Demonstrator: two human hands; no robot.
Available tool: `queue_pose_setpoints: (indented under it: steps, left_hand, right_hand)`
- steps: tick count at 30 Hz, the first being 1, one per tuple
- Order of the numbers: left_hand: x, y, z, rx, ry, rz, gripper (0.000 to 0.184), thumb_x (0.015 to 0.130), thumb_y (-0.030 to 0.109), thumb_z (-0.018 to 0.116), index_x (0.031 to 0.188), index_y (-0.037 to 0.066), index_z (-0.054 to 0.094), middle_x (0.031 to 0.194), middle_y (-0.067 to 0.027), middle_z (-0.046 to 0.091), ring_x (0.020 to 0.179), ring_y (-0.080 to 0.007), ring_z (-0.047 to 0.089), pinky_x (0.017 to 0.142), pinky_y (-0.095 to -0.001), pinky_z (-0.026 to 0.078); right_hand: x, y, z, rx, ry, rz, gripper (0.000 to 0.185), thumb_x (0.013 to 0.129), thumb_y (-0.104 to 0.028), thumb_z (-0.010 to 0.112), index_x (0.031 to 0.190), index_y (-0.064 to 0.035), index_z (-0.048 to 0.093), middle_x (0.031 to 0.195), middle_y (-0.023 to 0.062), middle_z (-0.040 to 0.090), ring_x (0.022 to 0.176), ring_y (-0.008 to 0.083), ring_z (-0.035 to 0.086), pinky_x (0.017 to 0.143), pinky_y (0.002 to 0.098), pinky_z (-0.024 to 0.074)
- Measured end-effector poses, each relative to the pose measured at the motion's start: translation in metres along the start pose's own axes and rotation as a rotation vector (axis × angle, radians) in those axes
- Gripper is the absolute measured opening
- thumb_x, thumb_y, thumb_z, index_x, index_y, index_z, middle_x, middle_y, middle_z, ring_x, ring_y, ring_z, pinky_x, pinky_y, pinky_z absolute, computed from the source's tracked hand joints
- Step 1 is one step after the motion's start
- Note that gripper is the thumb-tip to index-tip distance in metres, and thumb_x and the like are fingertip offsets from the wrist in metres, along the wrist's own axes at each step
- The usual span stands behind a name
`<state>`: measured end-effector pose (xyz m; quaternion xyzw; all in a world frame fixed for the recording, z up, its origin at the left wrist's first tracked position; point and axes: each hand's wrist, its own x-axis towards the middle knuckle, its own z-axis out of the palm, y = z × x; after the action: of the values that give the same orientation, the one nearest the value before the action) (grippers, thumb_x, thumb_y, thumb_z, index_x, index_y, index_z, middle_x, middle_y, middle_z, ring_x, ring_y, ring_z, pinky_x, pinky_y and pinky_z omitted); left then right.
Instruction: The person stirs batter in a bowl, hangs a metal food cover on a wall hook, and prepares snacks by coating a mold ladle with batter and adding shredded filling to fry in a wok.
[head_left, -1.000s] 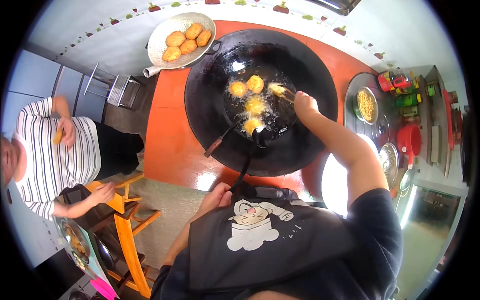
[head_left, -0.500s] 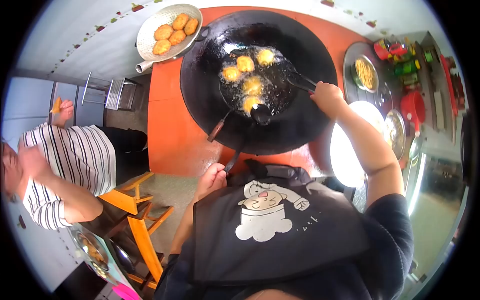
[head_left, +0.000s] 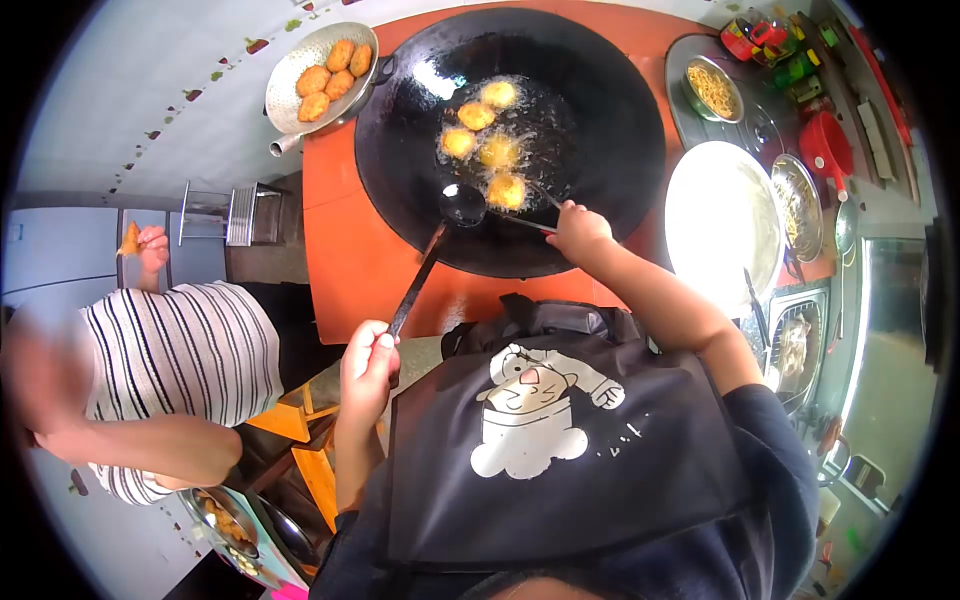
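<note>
The left hand is clenching its grip on one ladle, whose handle is slanting rightward and away from the body, bowl over the wok's near side. The right hand is grasping one pair of tongs, pointing leftward toward the nearest fritter. Five are bubbling there; five browner fritters are lying in a strainer.

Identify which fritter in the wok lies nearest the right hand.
The picture's bottommost fritter in the wok: the other four lie higher and farther from the right hand.
</note>
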<state>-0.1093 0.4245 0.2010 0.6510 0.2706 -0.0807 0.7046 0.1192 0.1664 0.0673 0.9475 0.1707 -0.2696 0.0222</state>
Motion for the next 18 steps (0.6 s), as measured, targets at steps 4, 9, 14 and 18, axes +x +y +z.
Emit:
queue_pose_setpoints:
  steps: [4, 9, 14, 18]
  left_hand:
    - [-0.001, -0.003, -0.002, -0.010, -0.022, 0.027, 0.009, 0.094, 0.015, 0.044, 0.090, 0.008, 0.047, 0.056, 0.0059, 0.035, 0.045, -0.0025, 0.028, 0.040, -0.0200, 0.022]
    - [-0.002, -0.007, 0.001, -0.034, -0.023, 0.015, 0.011, 0.095, 0.016, 0.044, 0.088, 0.007, 0.047, 0.057, 0.0049, 0.038, 0.046, -0.0026, 0.031, 0.041, -0.0196, 0.025]
    - [0.000, -0.017, 0.006, -0.006, -0.017, 0.040, 0.012, 0.094, 0.016, 0.045, 0.088, 0.007, 0.049, 0.058, 0.0049, 0.039, 0.047, -0.0022, 0.032, 0.042, -0.0193, 0.025]
    - [0.002, -0.016, 0.010, -0.010, -0.008, 0.026, 0.010, 0.093, 0.017, 0.046, 0.089, 0.008, 0.049, 0.057, 0.0060, 0.040, 0.047, -0.0016, 0.031, 0.043, -0.0184, 0.022]
  right_hand:
    - [0.011, 0.002, 0.020, -0.059, 0.047, -0.011, 0.050, 0.083, -0.038, 0.062, 0.109, 0.0040, 0.050, 0.105, 0.0165, 0.061, 0.094, 0.0256, 0.064, 0.075, 0.0328, 0.0536]
    - [0.002, 0.035, -0.011, -0.060, -0.028, 0.006, 0.036, 0.085, -0.038, 0.058, 0.095, -0.0042, 0.065, 0.098, 0.0116, 0.067, 0.093, 0.0249, 0.065, 0.076, 0.0354, 0.0527]
    - [-0.009, 0.061, -0.050, -0.178, -0.002, 0.039, 0.036, 0.084, -0.036, 0.061, 0.096, -0.0029, 0.062, 0.094, 0.0106, 0.067, 0.089, 0.0244, 0.066, 0.074, 0.0341, 0.0530]
    - [-0.007, 0.044, -0.034, -0.298, 0.114, -0.131, 0.035, 0.083, -0.027, 0.062, 0.102, 0.0004, 0.052, 0.097, 0.0133, 0.063, 0.086, 0.0242, 0.066, 0.068, 0.0321, 0.0548]
